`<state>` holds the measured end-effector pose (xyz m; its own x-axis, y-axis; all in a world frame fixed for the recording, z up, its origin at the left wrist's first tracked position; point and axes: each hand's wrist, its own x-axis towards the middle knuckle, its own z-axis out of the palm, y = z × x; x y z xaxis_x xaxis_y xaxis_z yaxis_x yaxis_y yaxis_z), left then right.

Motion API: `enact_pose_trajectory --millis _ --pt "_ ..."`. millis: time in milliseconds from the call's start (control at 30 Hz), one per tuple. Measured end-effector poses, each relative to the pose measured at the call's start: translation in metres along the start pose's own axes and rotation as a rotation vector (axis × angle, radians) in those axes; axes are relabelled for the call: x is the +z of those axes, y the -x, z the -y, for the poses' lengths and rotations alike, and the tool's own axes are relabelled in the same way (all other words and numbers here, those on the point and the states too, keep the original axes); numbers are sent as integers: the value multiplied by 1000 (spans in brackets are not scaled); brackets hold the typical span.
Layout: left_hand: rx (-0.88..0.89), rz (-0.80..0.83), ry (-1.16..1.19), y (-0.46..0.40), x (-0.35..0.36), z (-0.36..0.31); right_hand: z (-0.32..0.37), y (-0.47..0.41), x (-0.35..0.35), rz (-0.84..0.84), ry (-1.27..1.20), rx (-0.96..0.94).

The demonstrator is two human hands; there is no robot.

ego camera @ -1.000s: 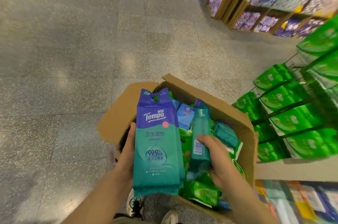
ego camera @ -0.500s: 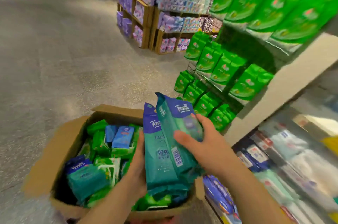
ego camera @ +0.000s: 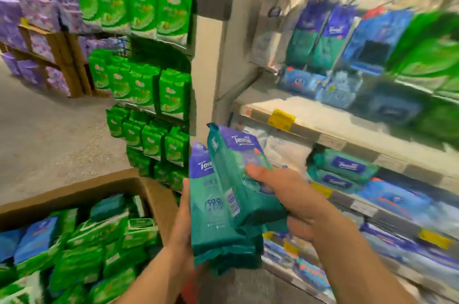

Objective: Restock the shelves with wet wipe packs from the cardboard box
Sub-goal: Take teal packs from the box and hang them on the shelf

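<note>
My left hand grips a teal and purple Tempo wet wipe pack upright from its left edge. My right hand holds a second pack of the same kind, tilted and overlapping the first, thumb across its front. Both packs are raised in front of the shelves on the right, where matching teal packs stand on the upper tier. The open cardboard box sits at lower left, filled with several green and blue packs.
Green refill packs hang in rows on a rack left of a grey pillar. Purple tissue packs fill wooden stands at far left. Lower shelves hold flat blue and teal wipe packs. Grey floor lies behind the box.
My view has swung up and right from the box toward the shelves. Both hands have lifted the two packs higher and nearer the shelf; the box now lies lower left.
</note>
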<state>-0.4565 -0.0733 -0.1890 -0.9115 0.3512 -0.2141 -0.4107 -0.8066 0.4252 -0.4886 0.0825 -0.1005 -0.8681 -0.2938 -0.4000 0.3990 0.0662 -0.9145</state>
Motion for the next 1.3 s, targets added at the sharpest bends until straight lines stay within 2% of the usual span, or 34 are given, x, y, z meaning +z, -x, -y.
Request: enact_pose_trajectory --millis 33,133,233,467,600,800,1033,1300 --pt "8 -53 -45 -6 9 10 1 8 -17 -53 -15 -12" --pt "-35 -12 -50 -20 42 36 4 34 -64 -204 -4 -43" --pt "-78 -9 -87 -34 77 61 2 54 -108 -265 -72 -97" --pt "-83 -24 -46 -65 136 93 17 84 -153 -392 -189 -149" --pt "-82 -53 -60 -87 156 87 26 75 -168 -464 -265 -155" --pt "-82 -6 -71 -136 165 58 49 34 -184 -532 -312 -194" --pt "-112 55 -125 -198 165 14 95 -20 -192 -554 -243 -234" --pt "-131 17 -159 -248 159 -15 127 -68 -201 -488 -212 -301"
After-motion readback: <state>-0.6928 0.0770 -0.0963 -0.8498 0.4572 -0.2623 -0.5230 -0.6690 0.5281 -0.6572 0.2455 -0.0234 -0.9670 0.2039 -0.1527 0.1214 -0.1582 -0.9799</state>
